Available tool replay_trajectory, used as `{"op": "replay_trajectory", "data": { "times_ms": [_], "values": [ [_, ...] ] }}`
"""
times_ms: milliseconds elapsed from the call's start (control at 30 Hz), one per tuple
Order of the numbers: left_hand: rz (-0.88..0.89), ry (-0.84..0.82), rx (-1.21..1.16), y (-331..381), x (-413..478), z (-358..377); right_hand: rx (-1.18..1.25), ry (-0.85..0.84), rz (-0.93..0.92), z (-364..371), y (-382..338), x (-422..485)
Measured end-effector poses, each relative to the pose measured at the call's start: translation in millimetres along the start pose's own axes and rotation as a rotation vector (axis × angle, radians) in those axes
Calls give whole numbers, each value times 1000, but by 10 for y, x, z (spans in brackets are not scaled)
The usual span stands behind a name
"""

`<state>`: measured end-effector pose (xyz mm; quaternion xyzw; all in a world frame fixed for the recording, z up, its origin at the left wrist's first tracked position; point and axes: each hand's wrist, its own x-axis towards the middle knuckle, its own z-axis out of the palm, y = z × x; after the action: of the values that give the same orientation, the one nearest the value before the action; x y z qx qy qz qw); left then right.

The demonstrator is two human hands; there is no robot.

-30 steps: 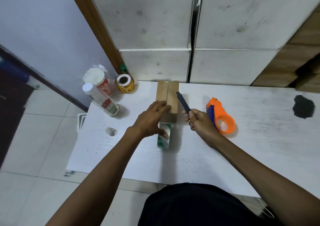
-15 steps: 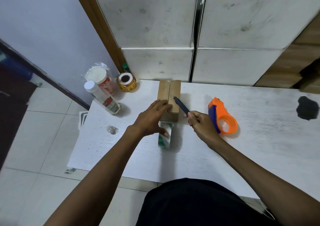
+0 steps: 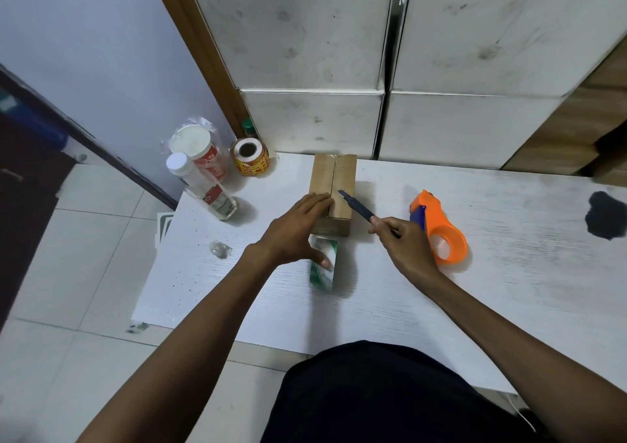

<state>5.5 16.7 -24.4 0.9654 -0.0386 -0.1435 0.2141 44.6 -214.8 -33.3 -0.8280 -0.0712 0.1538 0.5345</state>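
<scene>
A small brown cardboard box (image 3: pixel 342 178) stands on the white table (image 3: pixel 475 293), its top flaps closed along a centre seam. My left hand (image 3: pixel 295 230) lies flat over the box's near left corner, fingers straight on top and thumb down by a green-and-white carton (image 3: pixel 322 273) in front. My right hand (image 3: pixel 405 244) grips a dark blue utility knife (image 3: pixel 356 205), whose blade tip touches the box top just right of the seam.
An orange tape dispenser (image 3: pixel 441 232) lies right of my right hand. At the table's back left stand a clear bottle (image 3: pixel 200 186), a white-lidded jar (image 3: pixel 200 150) and a label roll (image 3: pixel 249 155). A black stain (image 3: pixel 607 217) marks the far right. Scuffed white panels rise behind.
My right hand has swung the knife left, bringing the blade tip from beside the box onto its top near the seam. My left hand has stayed on the box.
</scene>
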Motion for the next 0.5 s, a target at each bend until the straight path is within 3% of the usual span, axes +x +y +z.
{"op": "replay_trajectory", "data": {
  "times_ms": [167,500],
  "values": [
    [9,-12,-15,-19,4,17,-21,13,11,-18,56,-8],
    [30,-24,-64,-78,31,-56,-197,-133,-77,-116,-30,-141]
  ]
}}
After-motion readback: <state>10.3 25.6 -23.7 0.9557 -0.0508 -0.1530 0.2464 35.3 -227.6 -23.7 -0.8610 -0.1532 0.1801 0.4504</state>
